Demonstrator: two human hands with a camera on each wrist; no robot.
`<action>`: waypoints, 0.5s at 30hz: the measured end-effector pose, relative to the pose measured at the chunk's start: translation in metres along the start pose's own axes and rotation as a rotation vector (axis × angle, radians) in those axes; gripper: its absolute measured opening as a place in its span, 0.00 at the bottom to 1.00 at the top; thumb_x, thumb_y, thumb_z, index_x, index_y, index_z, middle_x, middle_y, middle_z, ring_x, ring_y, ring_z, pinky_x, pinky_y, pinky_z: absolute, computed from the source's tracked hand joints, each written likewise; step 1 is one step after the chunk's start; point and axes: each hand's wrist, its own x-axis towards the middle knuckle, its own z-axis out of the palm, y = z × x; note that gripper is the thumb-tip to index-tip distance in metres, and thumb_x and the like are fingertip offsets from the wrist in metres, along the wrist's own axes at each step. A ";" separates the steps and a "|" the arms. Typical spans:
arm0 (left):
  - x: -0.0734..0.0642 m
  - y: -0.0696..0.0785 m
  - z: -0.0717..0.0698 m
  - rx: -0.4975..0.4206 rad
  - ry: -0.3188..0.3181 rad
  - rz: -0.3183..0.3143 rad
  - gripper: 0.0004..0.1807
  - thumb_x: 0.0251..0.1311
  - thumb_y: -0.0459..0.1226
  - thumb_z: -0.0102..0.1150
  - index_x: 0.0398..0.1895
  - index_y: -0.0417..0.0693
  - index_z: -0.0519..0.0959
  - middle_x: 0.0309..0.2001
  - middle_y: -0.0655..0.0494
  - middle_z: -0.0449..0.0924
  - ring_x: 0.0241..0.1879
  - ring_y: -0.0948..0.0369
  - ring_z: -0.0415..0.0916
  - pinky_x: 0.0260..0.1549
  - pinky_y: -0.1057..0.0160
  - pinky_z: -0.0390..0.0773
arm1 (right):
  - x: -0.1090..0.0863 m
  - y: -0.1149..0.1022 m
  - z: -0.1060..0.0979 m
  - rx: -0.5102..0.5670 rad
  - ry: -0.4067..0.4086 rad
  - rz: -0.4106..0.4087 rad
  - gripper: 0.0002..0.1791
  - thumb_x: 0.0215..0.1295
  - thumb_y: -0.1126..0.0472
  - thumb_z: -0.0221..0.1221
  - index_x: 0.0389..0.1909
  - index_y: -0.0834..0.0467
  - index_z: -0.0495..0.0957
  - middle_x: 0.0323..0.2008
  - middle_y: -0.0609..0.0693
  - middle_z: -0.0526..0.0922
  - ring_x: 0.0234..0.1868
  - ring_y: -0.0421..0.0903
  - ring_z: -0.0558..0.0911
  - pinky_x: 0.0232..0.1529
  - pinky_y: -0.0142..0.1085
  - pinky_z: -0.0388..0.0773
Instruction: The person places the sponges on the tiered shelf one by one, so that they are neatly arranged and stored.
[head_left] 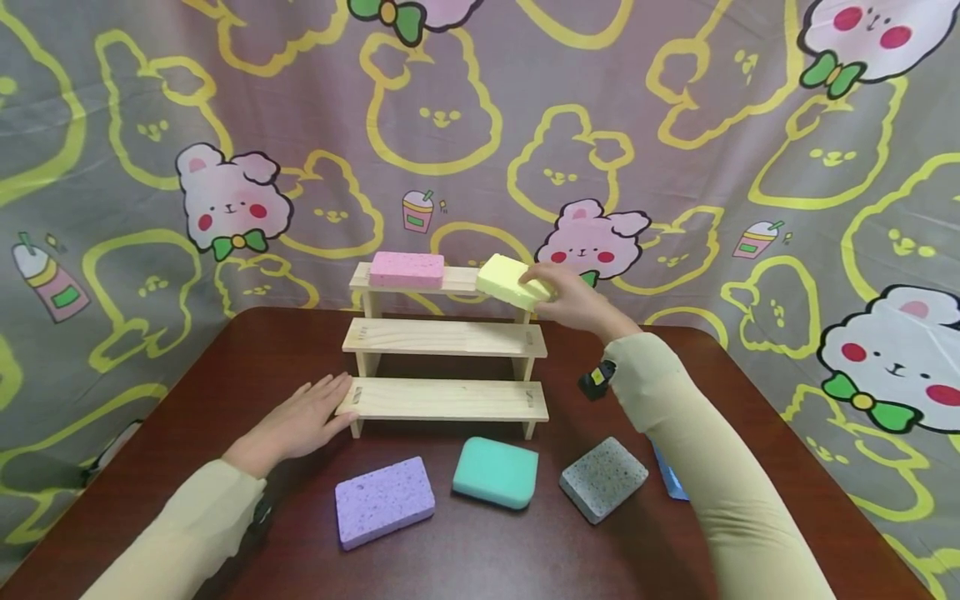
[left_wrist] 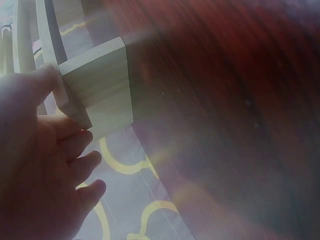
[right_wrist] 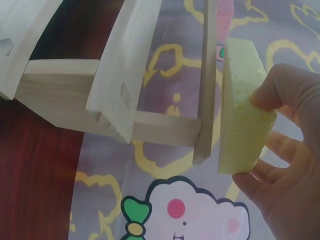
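Observation:
My right hand [head_left: 573, 300] pinches a yellow sponge [head_left: 506, 281] between thumb and fingers at the right end of the top step. In the right wrist view a narrow gap shows between this yellow sponge [right_wrist: 242, 110] and the top board [right_wrist: 205, 90]. A pink sponge [head_left: 407, 270] lies on the left part of that step. My left hand [head_left: 300, 421] holds the left end of the lowest step of the three-step wooden stand [head_left: 450, 398]. From the left wrist, the thumb and index finger of this hand [left_wrist: 45, 145] are on either side of the board end.
In front of the stand lie a purple sponge [head_left: 384, 502], a teal sponge [head_left: 495, 472] and a grey speckled sponge [head_left: 603, 481]. A blue item [head_left: 670, 475] is partly hidden by my right sleeve. A patterned curtain [head_left: 450, 108] hangs behind the dark wooden table [head_left: 480, 558].

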 end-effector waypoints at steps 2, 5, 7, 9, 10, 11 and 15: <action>0.000 0.000 0.000 -0.004 -0.004 -0.004 0.33 0.65 0.44 0.49 0.63 0.26 0.59 0.63 0.32 0.59 0.62 0.38 0.54 0.58 0.40 0.54 | 0.003 -0.001 0.002 -0.001 -0.012 0.010 0.21 0.49 0.75 0.55 0.47 0.63 0.74 0.49 0.59 0.73 0.44 0.51 0.70 0.36 0.40 0.76; -0.001 0.000 -0.001 -0.004 -0.002 0.001 0.33 0.65 0.44 0.50 0.63 0.25 0.59 0.62 0.31 0.59 0.62 0.38 0.54 0.58 0.40 0.54 | 0.006 -0.003 0.006 -0.013 -0.031 0.035 0.21 0.50 0.74 0.56 0.49 0.62 0.74 0.52 0.59 0.72 0.45 0.51 0.70 0.37 0.39 0.76; -0.001 0.000 0.000 -0.006 -0.002 0.000 0.33 0.65 0.44 0.49 0.63 0.25 0.59 0.63 0.31 0.59 0.62 0.38 0.54 0.58 0.40 0.54 | 0.008 -0.003 0.008 -0.005 -0.046 0.042 0.21 0.51 0.75 0.55 0.49 0.62 0.73 0.54 0.59 0.71 0.46 0.52 0.70 0.37 0.39 0.76; -0.001 0.000 0.000 -0.003 -0.001 0.001 0.33 0.65 0.44 0.49 0.63 0.25 0.59 0.63 0.31 0.59 0.62 0.38 0.54 0.58 0.40 0.54 | 0.010 -0.004 0.009 0.010 -0.061 0.043 0.22 0.51 0.75 0.54 0.50 0.63 0.73 0.55 0.60 0.70 0.46 0.52 0.70 0.35 0.38 0.77; -0.001 -0.001 0.000 -0.002 -0.002 0.001 0.33 0.65 0.44 0.49 0.63 0.25 0.59 0.63 0.31 0.59 0.62 0.38 0.54 0.58 0.40 0.54 | 0.012 -0.004 0.010 0.010 -0.067 0.037 0.22 0.51 0.75 0.54 0.50 0.63 0.73 0.56 0.59 0.69 0.46 0.52 0.70 0.35 0.37 0.77; 0.000 -0.001 0.000 -0.001 -0.003 0.001 0.33 0.65 0.44 0.49 0.63 0.26 0.59 0.63 0.31 0.59 0.62 0.38 0.54 0.58 0.40 0.54 | 0.013 -0.005 0.010 0.011 -0.073 0.030 0.22 0.51 0.75 0.53 0.50 0.63 0.73 0.56 0.59 0.69 0.46 0.51 0.70 0.35 0.37 0.76; 0.000 -0.001 0.000 0.000 -0.007 -0.003 0.33 0.65 0.44 0.49 0.63 0.26 0.59 0.63 0.32 0.59 0.63 0.38 0.54 0.58 0.40 0.54 | 0.018 -0.007 0.011 -0.001 -0.089 0.035 0.22 0.52 0.73 0.52 0.51 0.61 0.73 0.59 0.58 0.68 0.35 0.48 0.70 0.32 0.36 0.72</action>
